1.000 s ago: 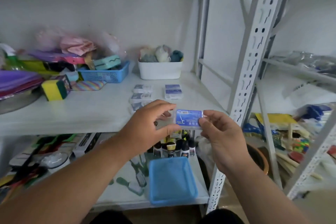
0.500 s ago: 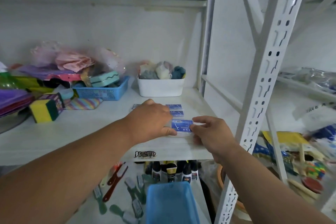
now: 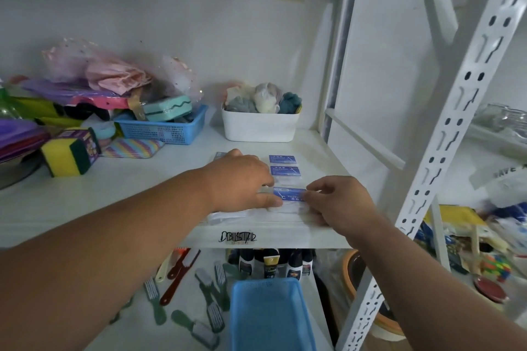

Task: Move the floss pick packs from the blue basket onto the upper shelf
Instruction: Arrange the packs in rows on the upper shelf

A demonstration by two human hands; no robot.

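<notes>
Three floss pick packs with blue labels show plainly on the upper shelf (image 3: 85, 202), lined up front to back. The nearest pack (image 3: 289, 195) lies flat near the shelf's front edge, with the second pack (image 3: 285, 171) just behind it and the third pack (image 3: 283, 159) behind that. A corner of a fourth pack (image 3: 220, 155) peeks out beyond the left hand (image 3: 242, 182); more may be hidden under that hand, but that cannot be told.

The nearest pack sits between the two hands. The left hand lies over the shelf with its fingers nearly straight, its thumb touching the pack's left end. The right hand (image 3: 339, 202) has its fingers curled, and its grip pinches the pack's right end.

One blue basket (image 3: 268, 319) stands on the lower shelf, directly below the hands. At the back of the upper shelf stand one white tub (image 3: 258, 127) of cloths and one blue mesh tray (image 3: 162, 129).
</notes>
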